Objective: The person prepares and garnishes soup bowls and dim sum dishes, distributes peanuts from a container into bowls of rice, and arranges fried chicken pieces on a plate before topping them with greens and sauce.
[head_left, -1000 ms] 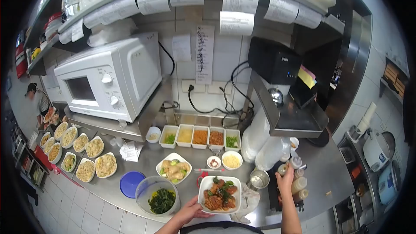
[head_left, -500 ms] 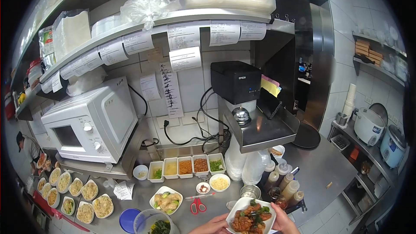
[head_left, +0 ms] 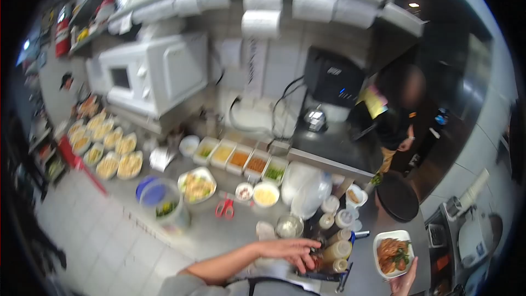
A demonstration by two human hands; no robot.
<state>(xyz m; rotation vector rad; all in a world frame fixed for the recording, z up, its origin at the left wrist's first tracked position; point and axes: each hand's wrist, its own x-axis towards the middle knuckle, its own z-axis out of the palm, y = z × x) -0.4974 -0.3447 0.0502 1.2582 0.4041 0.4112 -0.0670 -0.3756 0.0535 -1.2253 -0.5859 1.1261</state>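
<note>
A white square dish of glazed brown pieces with green leaves is held up at the lower right. My right hand grips it from below, fingers and thumb at its near edge. Off to the left, my left hand reaches over the cluster of sauce bottles with its fingers spread. Its fingertips are close to a dark reddish jar; whether they touch it is unclear. A metal bowl stands just beyond that hand.
Red scissors, a plated dish and topping containers line the counter. Several filled bowls stand at left. A round black tray lies at right. Behind the shelf, a person stands in the opening.
My left hand has let go of the dish and moved over the bottles. The dish has moved right in my right hand. The view has turned, and a person now shows in the opening.
</note>
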